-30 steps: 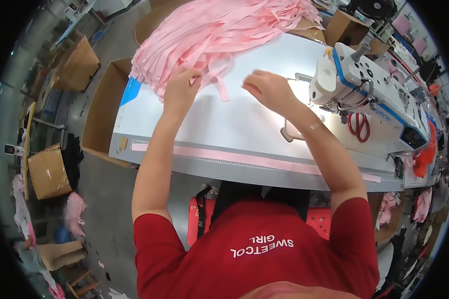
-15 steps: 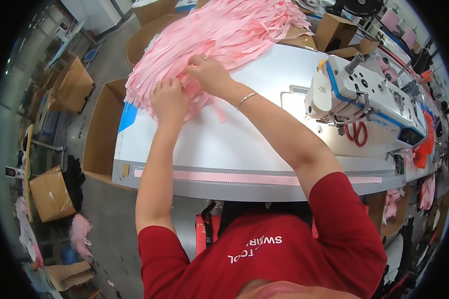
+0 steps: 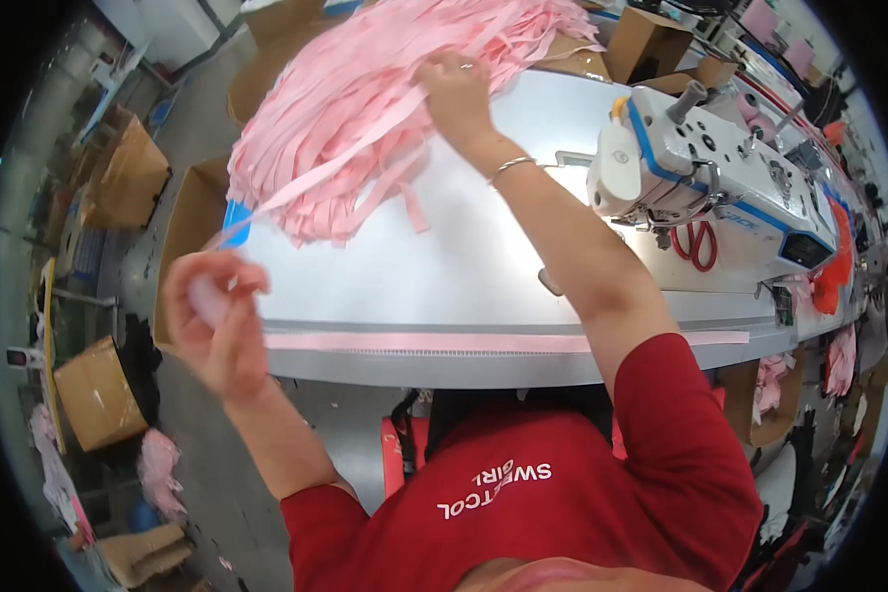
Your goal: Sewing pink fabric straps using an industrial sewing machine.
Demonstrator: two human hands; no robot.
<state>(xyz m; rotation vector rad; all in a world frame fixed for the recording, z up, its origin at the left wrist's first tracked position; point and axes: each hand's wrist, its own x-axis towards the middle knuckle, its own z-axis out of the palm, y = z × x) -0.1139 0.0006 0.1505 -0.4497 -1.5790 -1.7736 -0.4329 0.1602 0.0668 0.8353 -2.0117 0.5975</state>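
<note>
A big heap of pink fabric strips [image 3: 335, 118] covers the back left of the white table [image 3: 395, 276]. At the left front, my left hand [image 3: 217, 306] is closed round the end of a pink strip, which runs from it up to the heap. My right hand [image 3: 454, 94] reaches onto the heap, fingers closed on the pink strip. A flat pink strip [image 3: 503, 342] lies along a ruler on the front edge. To the right of my right forearm stand a white and blue sewing machine [image 3: 710, 168] and red scissors [image 3: 701, 247].
Cardboard boxes stand left of the table [image 3: 192, 207], on the floor [image 3: 104, 390] and behind it [image 3: 646, 44]. An orange-red fabric item [image 3: 829, 266] and more pink pieces [image 3: 770, 390] are at the right.
Both hands were together at the heap; my left hand has pulled down and left, drawing out a strip. My right hand has moved farther back on the heap.
</note>
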